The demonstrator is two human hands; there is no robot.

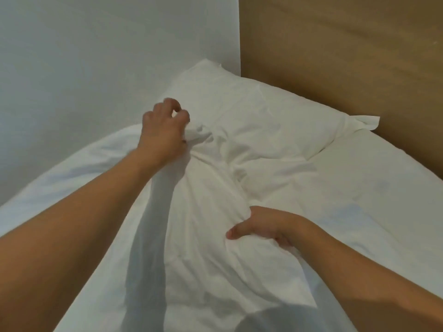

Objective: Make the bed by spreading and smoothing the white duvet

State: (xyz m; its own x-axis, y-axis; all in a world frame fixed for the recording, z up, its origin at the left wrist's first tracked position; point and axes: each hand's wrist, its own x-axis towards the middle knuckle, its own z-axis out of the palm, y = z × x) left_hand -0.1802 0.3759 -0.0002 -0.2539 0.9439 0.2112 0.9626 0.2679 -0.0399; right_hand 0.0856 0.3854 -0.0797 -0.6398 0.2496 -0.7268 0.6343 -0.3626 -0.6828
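The bed (395, 200) stands in a corner and is covered by a white sheet, which shows bare to the right of the duvet (191, 236). The duvet lies rumpled and bunched along the bed's middle, folds running toward the pillow (251, 109). The pillow rests at the head of the bed, beyond the duvet's far end, and the duvet's top edge touches its near side.

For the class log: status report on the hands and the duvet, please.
Left hand gripping bunched duvet near the pillow. Right hand clutching a fold lower down. Duvet creased, not yet smooth. Nothing in the way.
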